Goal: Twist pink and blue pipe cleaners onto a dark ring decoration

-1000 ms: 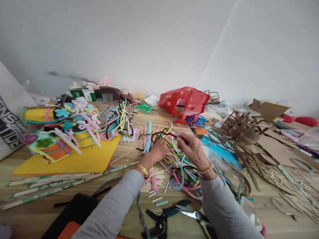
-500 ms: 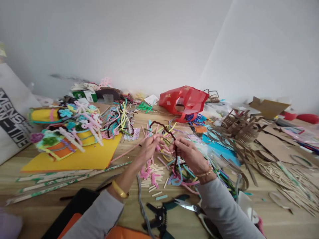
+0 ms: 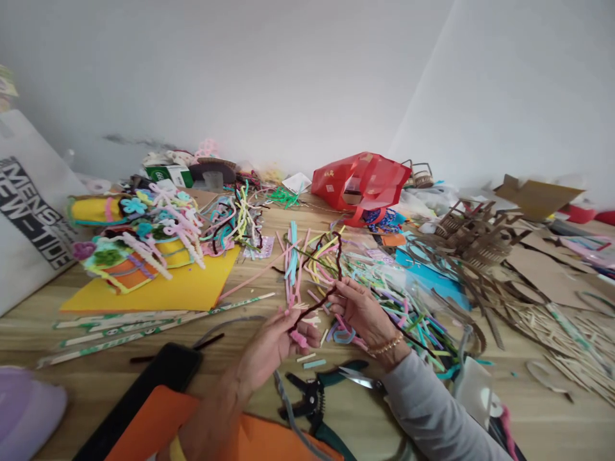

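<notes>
place: craft workroom | shows: wooden table [image 3: 43, 339] heaped with pipe cleaners [image 3: 291, 269], cardboard strips [image 3: 485, 320]

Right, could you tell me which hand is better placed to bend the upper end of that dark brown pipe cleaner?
Probably the right hand: its fingertips touch the dark brown pipe cleaner nearer that end, while the left hand is down by its lower end.
</notes>
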The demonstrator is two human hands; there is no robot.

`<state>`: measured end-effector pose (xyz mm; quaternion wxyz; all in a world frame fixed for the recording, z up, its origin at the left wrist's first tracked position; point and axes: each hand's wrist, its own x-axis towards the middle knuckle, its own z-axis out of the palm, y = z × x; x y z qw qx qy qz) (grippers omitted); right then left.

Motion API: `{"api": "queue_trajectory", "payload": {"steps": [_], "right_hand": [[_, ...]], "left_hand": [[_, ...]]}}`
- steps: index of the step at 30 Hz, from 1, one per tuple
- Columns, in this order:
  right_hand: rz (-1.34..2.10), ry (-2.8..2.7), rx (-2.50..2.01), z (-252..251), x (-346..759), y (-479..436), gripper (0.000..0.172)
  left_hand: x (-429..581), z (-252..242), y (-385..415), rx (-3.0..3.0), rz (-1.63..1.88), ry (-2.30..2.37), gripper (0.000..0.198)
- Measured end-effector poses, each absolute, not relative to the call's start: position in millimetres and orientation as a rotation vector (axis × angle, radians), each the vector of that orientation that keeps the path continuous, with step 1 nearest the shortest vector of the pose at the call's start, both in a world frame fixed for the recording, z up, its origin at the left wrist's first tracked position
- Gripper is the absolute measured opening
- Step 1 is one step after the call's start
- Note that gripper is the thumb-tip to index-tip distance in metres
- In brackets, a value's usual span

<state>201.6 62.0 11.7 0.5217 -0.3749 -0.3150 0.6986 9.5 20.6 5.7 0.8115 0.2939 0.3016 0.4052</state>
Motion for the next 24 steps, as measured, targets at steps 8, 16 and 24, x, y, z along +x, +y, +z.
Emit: {"api": "queue_trajectory", "payload": {"steps": [8,16,24], "right_hand": [[1.174,-1.427,-1.287,-1,206,38,0.028],[-0.01,-2.332,-0.985,35,185,3,0.021],[-0.085,-2.56,-1.054,18,183,9,0.02]], "left_hand": [[0,-12,15,0.842,0.952,0.791,0.027],[-1,-6,11,1.413,0.794,0.885,0.033],[-6,5,14,1.47,0.793,0.982,0.033]]}}
